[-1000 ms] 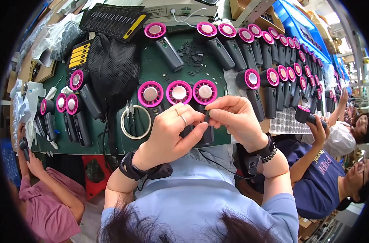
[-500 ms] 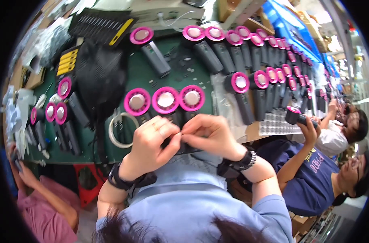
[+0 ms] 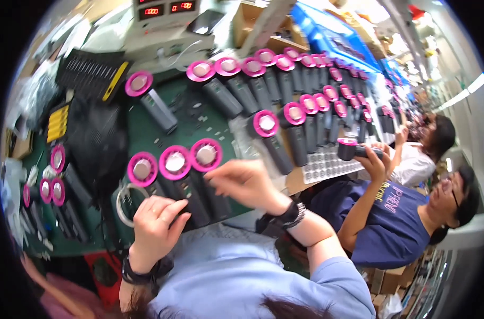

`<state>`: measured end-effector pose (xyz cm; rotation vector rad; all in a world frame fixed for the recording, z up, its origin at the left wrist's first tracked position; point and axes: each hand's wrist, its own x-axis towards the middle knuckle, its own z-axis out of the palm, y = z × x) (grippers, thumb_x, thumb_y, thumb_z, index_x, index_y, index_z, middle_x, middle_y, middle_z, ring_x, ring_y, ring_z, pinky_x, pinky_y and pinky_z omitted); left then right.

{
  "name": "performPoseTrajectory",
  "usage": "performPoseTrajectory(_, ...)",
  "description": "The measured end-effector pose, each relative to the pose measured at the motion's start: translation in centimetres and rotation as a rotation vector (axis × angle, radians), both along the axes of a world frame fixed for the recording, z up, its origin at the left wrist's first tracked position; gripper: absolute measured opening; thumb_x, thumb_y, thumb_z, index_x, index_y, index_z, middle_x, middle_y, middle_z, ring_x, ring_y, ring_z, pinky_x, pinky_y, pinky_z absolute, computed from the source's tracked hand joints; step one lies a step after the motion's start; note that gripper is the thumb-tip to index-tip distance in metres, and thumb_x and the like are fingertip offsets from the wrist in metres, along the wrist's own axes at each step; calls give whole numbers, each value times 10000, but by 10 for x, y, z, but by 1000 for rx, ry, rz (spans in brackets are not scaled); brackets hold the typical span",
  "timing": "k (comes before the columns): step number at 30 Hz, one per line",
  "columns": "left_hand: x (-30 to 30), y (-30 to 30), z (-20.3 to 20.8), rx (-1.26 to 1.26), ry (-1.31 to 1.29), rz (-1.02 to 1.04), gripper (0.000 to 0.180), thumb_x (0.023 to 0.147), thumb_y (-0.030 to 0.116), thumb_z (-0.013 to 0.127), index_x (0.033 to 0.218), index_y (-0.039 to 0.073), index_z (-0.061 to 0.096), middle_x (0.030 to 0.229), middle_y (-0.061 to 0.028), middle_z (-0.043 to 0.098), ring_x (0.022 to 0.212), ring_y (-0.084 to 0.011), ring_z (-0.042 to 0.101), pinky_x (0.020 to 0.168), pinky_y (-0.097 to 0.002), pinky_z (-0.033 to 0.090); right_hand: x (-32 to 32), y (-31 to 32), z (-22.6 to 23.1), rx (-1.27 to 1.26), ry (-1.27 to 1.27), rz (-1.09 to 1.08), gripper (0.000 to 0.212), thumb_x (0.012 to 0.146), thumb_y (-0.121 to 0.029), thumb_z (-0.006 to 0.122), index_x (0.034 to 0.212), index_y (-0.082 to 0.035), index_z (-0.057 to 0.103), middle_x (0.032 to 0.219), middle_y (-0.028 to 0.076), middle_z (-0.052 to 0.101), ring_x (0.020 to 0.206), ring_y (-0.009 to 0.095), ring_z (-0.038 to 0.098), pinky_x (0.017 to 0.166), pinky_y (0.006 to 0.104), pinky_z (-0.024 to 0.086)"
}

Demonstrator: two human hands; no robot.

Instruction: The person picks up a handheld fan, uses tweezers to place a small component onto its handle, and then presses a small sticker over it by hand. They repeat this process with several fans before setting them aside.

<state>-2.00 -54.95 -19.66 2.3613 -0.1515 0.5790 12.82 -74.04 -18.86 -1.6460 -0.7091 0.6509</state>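
Three hair dryers with pink round heads and dark grey handles lie side by side in front of me: a left dryer (image 3: 143, 166), a middle dryer (image 3: 175, 162) and a right dryer (image 3: 205, 154). My left hand (image 3: 158, 223) is beside the lower handles, fingers curled and thumb close to the index finger. Anything held there is too small to make out. Over the right dryer's handle, just below its pink ring, is my right hand (image 3: 247, 186), with bent fingers drawn together. Whatever is at its fingertips is hidden or blurred.
Rows of similar dryers (image 3: 276, 141) extend to the right, beside a white perforated tray (image 3: 329, 164). A single dryer (image 3: 154, 106), a black bag (image 3: 95, 143) and a tool set (image 3: 90, 74) lie left. A co-worker (image 3: 380, 218) holds a dryer at right.
My hands were together at the fingertips over the handles and have parted. The right hand is now by the right dryer, the left lower. The view has shifted, showing a red-digit display.
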Motion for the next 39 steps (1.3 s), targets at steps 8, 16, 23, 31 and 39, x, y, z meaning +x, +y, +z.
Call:
performPoseTrajectory(8,-11,0,-22,218,55,-46,439,683,196,784,1110,148,694,909,-21,538,857,-217,539,849,-392,420,9,19,-4,-109,-76,140,117,859,6,683,968,-19,716,832,9,677,685,50,624,623,186,502)
performPoseTrajectory(16,-17,-2,-32,247,34,-19,464,667,217,791,1120,168,702,946,-19,525,905,-211,521,886,-390,409,7,42,4,-331,-162,227,73,831,0,695,901,-8,711,742,-5,667,628,32,592,568,186,477)
performPoseTrajectory(23,-18,-2,-35,233,26,-7,457,658,191,796,1106,171,712,935,-17,526,900,-213,524,880,-389,411,11,50,6,-296,-304,305,50,811,-14,704,850,16,693,711,21,654,607,36,581,537,196,470)
performPoseTrajectory(31,-15,-2,-35,231,10,-4,441,665,168,793,1099,176,716,930,-20,537,890,-213,532,879,-394,416,20,60,12,-303,-464,466,61,780,-12,706,827,19,681,672,69,609,574,131,590,530,252,473)
performPoseTrajectory(39,-14,-2,-36,255,1,0,431,666,170,791,1090,178,721,916,-19,542,877,-211,536,885,-393,417,13,52,1,-194,-645,424,57,782,-7,709,836,3,696,710,82,616,588,195,603,530,289,482)
